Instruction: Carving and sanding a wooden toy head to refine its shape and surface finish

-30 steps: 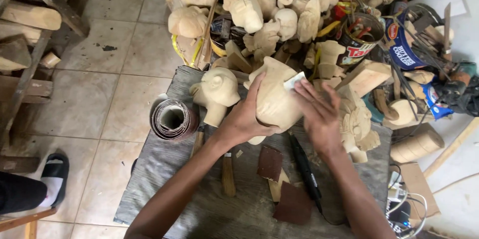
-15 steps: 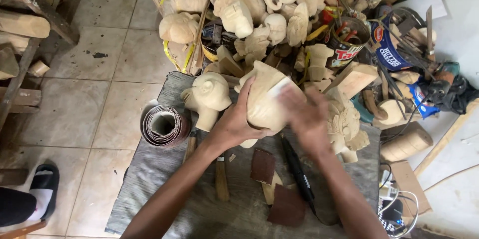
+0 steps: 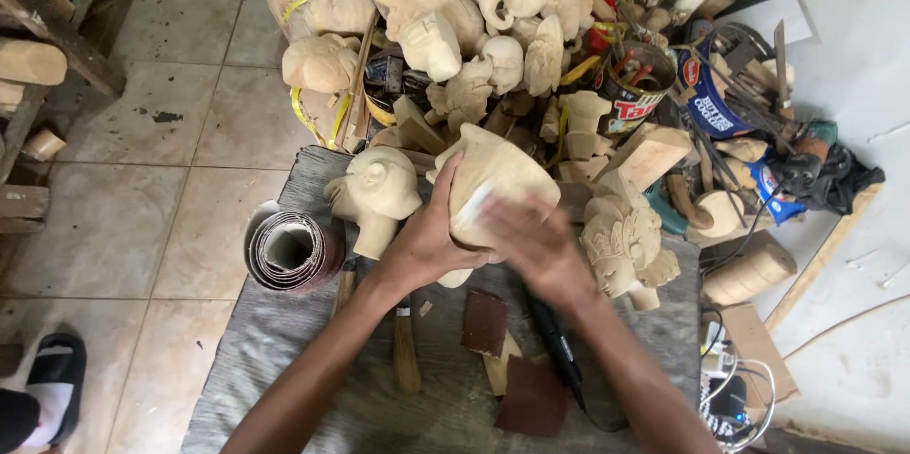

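Pale smooth wooden carving [image 3: 498, 179], on the grey cloth [image 3: 284, 359] right of the sandpaper roll [image 3: 289, 250], stays clasped by left hand [image 3: 422, 245], while blurred right hand [image 3: 536, 241] has slid lower, pressing a small sandpaper piece [image 3: 472, 206] against it.

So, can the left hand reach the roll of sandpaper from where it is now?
Probably yes. The roll of sandpaper lies beside the left hand with bare grey cloth between them, but that hand grips the wooden carving and must release it first.
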